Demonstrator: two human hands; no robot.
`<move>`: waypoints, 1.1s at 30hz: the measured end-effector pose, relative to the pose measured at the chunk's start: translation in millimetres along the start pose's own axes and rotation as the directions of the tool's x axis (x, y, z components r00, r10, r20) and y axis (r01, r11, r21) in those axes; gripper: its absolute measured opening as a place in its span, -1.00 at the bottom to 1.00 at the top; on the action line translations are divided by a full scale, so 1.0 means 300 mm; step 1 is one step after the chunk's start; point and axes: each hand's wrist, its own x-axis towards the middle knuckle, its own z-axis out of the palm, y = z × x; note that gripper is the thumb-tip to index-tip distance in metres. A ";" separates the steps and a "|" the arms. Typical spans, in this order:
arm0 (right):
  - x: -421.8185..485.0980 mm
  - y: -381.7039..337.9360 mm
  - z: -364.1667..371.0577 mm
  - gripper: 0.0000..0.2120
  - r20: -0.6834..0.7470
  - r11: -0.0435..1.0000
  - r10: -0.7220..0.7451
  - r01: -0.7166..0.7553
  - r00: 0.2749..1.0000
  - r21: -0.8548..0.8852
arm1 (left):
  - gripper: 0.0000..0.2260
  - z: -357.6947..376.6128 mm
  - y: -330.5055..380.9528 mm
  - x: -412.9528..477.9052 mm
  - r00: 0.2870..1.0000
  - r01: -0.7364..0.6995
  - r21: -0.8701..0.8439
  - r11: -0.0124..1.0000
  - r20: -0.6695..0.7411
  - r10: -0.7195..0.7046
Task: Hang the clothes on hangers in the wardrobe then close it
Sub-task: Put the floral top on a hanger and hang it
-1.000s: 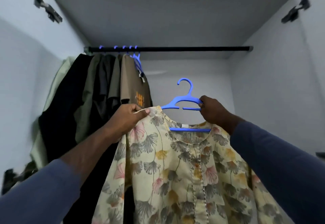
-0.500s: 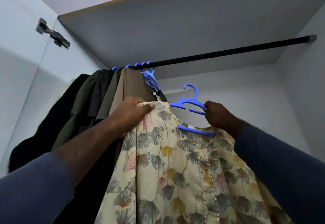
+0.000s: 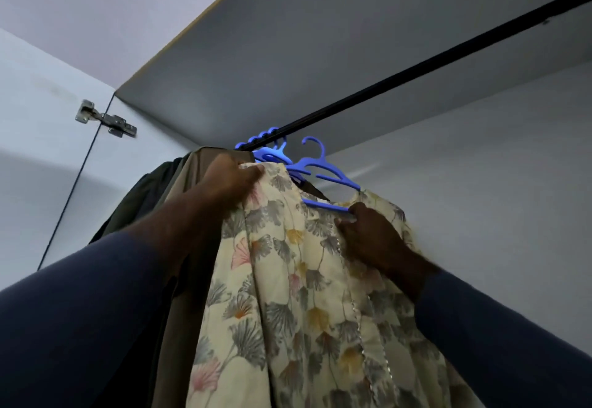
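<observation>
The left hand (image 3: 230, 180) is closed on the near shoulder of the floral dress (image 3: 304, 295). Its fingers (image 3: 253, 172) are curled tight, and the thumb presses the cream fabric against them at the top edge. The right hand (image 3: 368, 234) is also closed, with its fingers (image 3: 347, 218) wrapped round the lower bar of the blue hanger (image 3: 323, 177), pinching the neckline of the dress with it. The dress hangs from that hanger between the two hands and drops down past both forearms, its far shoulder lying just beyond the right hand. The hanger's hook rises above and between the hands. It sits close under the black rail (image 3: 416, 68) but is not over it. Just left of the hook, a cluster of other blue hangers (image 3: 272, 153) is hooked on the rail. They carry a brown garment (image 3: 192, 170) and darker clothes (image 3: 144, 190) bunched at the left end, and the back of the left hand touches the brown one. A metal hinge (image 3: 105, 119) sits on the wardrobe's left side panel, well apart from the hands.
</observation>
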 end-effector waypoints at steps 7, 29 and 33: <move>0.044 -0.041 0.105 -0.54 0.047 0.998 -0.024 0.021 0.999 0.057 | -0.73 0.094 0.012 0.103 0.997 -0.051 0.106 0.993 -0.056 0.057; 0.227 -0.069 0.188 -0.56 0.121 0.970 -0.242 0.241 0.963 0.019 | -0.76 0.131 -0.071 0.351 0.960 -0.116 0.244 0.963 -0.222 0.172; 0.224 -0.032 0.241 -0.59 0.120 0.978 -0.205 0.200 0.971 0.052 | -0.75 0.116 -0.095 0.355 0.954 -0.141 0.300 0.943 -0.212 0.210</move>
